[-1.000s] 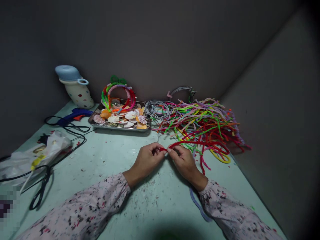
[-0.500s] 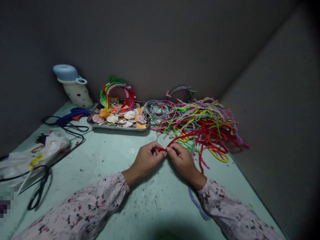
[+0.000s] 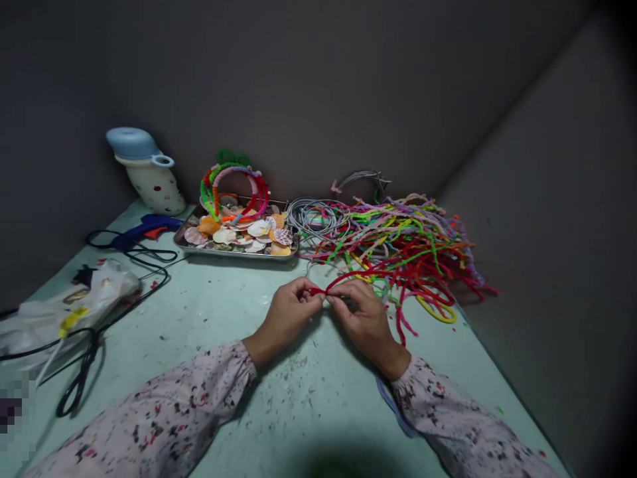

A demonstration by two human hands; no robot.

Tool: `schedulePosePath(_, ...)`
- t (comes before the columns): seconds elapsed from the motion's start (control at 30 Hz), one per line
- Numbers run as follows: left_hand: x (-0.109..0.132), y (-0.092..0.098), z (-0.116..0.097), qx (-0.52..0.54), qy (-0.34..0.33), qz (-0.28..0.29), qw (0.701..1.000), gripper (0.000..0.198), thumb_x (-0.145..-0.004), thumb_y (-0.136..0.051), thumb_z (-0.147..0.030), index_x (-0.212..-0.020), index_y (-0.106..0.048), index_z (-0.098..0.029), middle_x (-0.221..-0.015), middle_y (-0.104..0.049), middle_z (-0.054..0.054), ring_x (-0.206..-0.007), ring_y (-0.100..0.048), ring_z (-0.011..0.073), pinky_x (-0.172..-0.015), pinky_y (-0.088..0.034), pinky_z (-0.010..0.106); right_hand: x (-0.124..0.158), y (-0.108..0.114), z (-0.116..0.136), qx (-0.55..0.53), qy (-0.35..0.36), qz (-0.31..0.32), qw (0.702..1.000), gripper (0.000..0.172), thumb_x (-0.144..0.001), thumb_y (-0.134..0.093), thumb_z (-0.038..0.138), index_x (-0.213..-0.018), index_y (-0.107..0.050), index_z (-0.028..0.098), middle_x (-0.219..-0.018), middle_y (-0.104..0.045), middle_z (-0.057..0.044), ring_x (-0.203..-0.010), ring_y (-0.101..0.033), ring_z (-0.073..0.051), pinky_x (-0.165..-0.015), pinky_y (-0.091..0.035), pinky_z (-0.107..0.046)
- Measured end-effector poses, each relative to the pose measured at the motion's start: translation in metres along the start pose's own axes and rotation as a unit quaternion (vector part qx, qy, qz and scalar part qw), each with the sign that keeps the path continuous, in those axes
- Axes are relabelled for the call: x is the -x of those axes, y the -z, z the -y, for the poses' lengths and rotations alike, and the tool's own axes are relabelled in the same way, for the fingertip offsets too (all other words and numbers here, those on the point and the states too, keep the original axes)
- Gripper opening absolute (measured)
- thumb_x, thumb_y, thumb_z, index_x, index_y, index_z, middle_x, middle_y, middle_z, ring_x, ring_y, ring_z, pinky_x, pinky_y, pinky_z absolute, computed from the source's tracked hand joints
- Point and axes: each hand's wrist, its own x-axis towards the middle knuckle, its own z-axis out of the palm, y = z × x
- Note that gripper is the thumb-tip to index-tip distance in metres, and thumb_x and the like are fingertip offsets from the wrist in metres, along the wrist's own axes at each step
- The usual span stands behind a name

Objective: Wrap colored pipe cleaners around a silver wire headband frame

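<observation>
Red pipe cleaner (image 3: 348, 275), light and bendable, is held near its end. Left hand (image 3: 293, 312) and right hand (image 3: 365, 322) both pinch it, fingers curled closed.

A red pipe cleaner (image 3: 358, 272) pinched between both hands (image 3: 293, 317)

Red chenille stem (image 3: 358, 273), pink floral sleeves (image 3: 149, 405), pale green table (image 3: 308, 405).

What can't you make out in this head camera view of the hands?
Head view: the pinched end of the red fuzzy pipe cleaner, hidden by the left hand and right hand.
Head view: the floor of the shallow metal tray, hidden by orange and white scallop shells.
Head view: whatever lies under the coarse pixelated patch at lower left.
</observation>
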Motion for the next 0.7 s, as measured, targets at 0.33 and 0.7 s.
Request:
schedulePosePath(0.33,0.0005,0.0027,0.0001,0.000,-0.021,0.013,1.000,0.018,-0.081,-0.059,-0.031,-0.082,-0.063,-0.014,-0.066,-0.054,-0.002,-0.056,-0.041,0.0081,-0.052,-0.032,0.020,-0.0005,0.0004,-0.0040,0.044,0.024,0.007,0.999,0.006,-0.088,-0.061,0.022,-0.092,-0.065,0.023,-0.086,-0.066,-0.003,-0.085,-0.058,-0.020,-0.082,-0.042,-0.038)
schedulePosePath(0.7,0.0011,0.0022,0.0000,0.000,-0.014,0.005,1.000,0.018,-0.080,-0.059,-0.031,-0.078,-0.062,-0.014,-0.061,-0.051,-0.004,-0.053,-0.037,0.0080,-0.050,-0.030,0.020,-0.0001,0.0034,0.0002,0.126,0.075,0.020,0.989,0.009,-0.090,-0.059,0.024,-0.095,-0.066,0.022,-0.085,-0.066,-0.004,-0.086,-0.056,-0.020,-0.081,-0.039,-0.038)
